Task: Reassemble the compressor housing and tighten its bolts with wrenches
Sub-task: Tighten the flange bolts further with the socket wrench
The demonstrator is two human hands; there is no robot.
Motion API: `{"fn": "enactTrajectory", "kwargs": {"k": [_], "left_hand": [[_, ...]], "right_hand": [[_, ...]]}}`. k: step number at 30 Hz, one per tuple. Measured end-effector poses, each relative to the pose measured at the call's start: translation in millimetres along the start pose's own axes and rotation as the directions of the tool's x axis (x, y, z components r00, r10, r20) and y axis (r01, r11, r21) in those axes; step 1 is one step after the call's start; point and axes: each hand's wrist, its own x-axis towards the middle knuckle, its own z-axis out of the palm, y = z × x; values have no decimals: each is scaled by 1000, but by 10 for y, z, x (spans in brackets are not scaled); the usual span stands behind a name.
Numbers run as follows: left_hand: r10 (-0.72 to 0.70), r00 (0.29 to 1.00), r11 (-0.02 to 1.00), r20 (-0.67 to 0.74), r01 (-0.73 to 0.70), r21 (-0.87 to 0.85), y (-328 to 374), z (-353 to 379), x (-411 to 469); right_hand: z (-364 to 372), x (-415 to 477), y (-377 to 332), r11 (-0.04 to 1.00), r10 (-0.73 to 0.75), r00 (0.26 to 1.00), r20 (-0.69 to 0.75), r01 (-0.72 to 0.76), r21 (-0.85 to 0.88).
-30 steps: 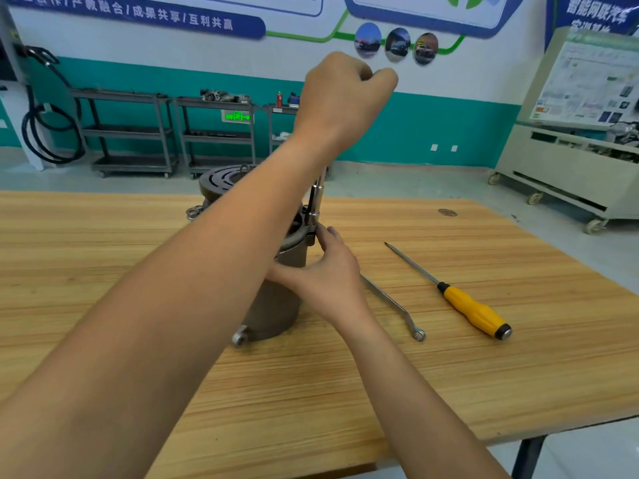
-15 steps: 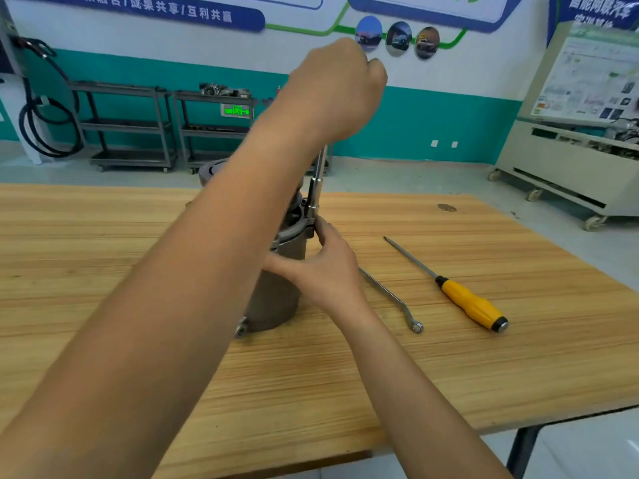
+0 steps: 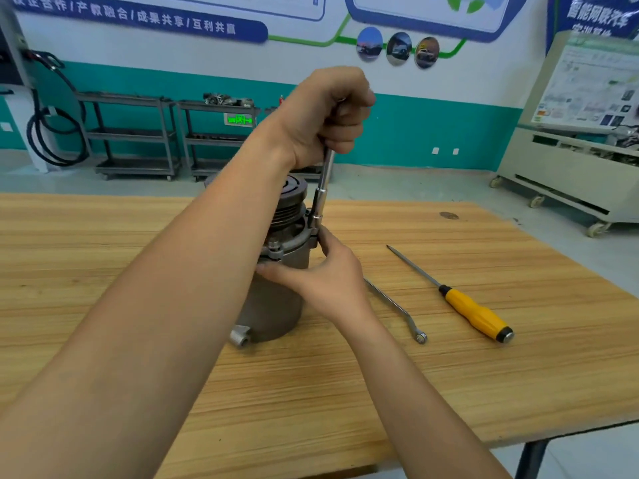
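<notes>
With L hand (image 3: 325,115) fisted round the socket wrench (image 3: 320,202) and R hand (image 3: 328,274) fingers straight, bracing the compressor housing (image 3: 276,299) standing on the table (image 3: 484,392), we'd hold the shaft square on the bolt & turn evenly.

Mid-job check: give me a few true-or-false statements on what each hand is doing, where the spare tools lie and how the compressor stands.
1. The left hand grips the socket driver, which stands nearly upright on the compressor rim. True.
2. The right hand holds the wrench. False: it rests against the compressor; the wrench lies on the table.
3. The screwdriver lies on the table, right of the wrench. True.
4. The compressor lies on its side. False: it stands upright.
</notes>
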Motion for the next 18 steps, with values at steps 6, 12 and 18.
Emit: {"fn": "enactTrajectory", "kwargs": {"k": [6, 12, 18], "left_hand": [[-49, 998, 999, -46, 50, 15, -19, -15, 27], [317, 653, 949, -688, -212, 235, -314, 350, -136], [274, 464, 933, -842, -342, 115, -381, 462, -139]], "right_hand": [[6, 11, -7, 999, -6, 1000, 16, 7, -31], [46, -36, -14, 998, -36, 999, -19, 34, -53], [104, 35, 102, 990, -33, 999, -9, 31, -138]]}}
